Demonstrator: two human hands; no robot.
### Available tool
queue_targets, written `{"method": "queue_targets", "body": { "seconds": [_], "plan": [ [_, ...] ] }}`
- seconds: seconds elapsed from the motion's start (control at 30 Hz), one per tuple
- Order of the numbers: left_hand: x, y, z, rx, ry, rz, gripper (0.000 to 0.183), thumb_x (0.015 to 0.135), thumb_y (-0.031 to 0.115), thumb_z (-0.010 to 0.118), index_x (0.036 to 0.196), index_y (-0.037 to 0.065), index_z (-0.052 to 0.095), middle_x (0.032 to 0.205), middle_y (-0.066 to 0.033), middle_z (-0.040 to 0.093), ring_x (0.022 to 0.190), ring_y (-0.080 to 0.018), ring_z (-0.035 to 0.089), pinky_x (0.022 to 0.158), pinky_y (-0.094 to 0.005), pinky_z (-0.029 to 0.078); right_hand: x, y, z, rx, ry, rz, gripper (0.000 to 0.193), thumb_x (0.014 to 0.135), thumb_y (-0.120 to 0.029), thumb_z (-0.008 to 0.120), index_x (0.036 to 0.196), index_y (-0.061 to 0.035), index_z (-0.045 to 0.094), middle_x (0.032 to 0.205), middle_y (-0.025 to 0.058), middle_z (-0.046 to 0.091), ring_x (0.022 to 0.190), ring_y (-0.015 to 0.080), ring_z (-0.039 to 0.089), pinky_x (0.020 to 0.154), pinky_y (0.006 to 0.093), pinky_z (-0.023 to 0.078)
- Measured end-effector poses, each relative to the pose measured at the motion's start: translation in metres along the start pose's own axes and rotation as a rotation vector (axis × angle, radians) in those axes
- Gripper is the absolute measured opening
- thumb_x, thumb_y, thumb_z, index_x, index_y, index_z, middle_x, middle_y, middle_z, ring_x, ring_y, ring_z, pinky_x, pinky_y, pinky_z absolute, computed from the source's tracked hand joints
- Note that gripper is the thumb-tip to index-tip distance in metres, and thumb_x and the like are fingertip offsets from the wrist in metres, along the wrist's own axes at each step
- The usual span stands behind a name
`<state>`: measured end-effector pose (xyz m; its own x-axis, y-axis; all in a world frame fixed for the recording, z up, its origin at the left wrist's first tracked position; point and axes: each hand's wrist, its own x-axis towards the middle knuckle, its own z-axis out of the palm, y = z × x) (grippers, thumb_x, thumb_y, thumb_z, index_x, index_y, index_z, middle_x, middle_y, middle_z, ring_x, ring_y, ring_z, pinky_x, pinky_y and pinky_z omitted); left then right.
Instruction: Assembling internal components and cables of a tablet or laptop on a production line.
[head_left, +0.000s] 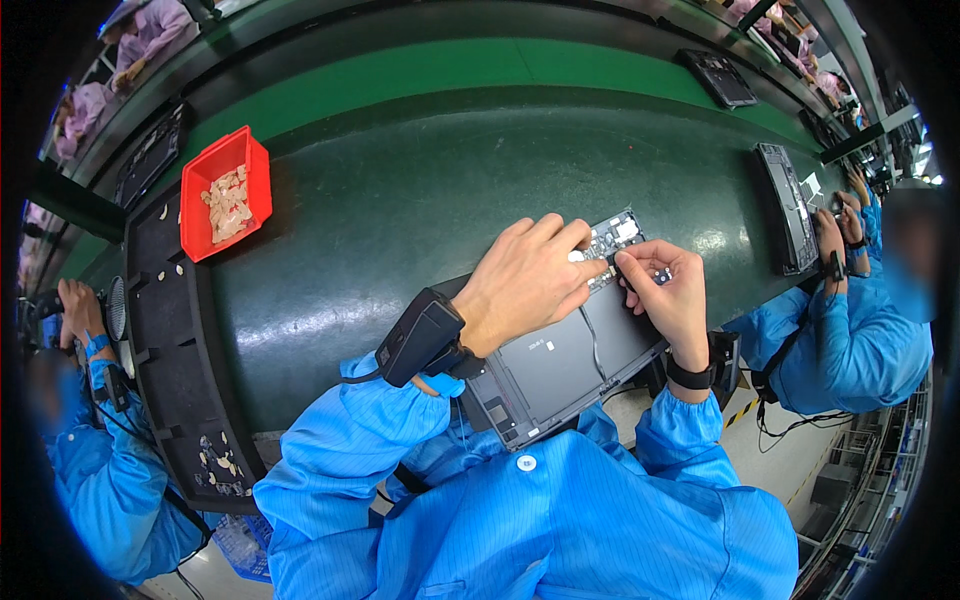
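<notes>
A grey opened laptop base (545, 362) lies at the table's near edge, tilted in my view, with a circuit board (618, 234) exposed along its far side. A dark cable (594, 345) runs across it toward me. My left hand (530, 280) reaches over the board with bent fingers, its forefinger pointing at the parts; a small white thing shows by its fingertips. From the right, my right hand (668, 295) pinches thumb and forefinger together at the board, close to the left fingertip. What either hand grips is too small or hidden to make out.
A red bin (258, 180) with beige pieces stands at left beside a black compartment tray (172, 352) holding scraps. Other opened laptop parts lie at far right (718, 78) and right (785, 208). Co-workers in blue sit on both sides (840, 335).
</notes>
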<state>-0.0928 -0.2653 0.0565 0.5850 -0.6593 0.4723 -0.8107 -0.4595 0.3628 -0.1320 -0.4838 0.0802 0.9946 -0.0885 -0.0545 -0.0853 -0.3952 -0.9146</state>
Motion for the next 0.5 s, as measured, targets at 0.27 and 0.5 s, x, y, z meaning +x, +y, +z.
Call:
{"method": "queue_targets", "body": {
  "seconds": [0.27, 0.5],
  "plan": [
    [0.0000, -0.0005, 0.0009, -0.002, 0.013, 0.003, 0.027, 0.086, 0.020, 0.071, 0.112, 0.018, 0.078, 0.110, -0.0036, 0.064, 0.100, -0.0207, 0.061, 0.082, -0.0363, 0.051, 0.0003, -0.0015, -0.0005, -0.012, -0.004, -0.006, 0.015, 0.096, -0.010, 0.073, 0.095, 0.0051, 0.073, 0.071, 0.0037, 0.069, 0.054, 0.0059, 0.061, 0.047, 0.0209, 0.047],
    [0.0018, 0.0001, -0.0017, 0.013, -0.019, 0.003, 0.028, 0.086, 0.020, 0.070, 0.113, 0.018, 0.078, 0.111, -0.0039, 0.064, 0.100, -0.0210, 0.061, 0.083, -0.0363, 0.051, 0.0022, -0.0011, -0.0018, -0.036, -0.024, -0.005, 0.015, 0.096, -0.011, 0.072, 0.095, 0.0043, 0.074, 0.070, 0.0034, 0.070, 0.053, 0.0060, 0.061, 0.047, 0.0212, 0.047]
  ]
}}
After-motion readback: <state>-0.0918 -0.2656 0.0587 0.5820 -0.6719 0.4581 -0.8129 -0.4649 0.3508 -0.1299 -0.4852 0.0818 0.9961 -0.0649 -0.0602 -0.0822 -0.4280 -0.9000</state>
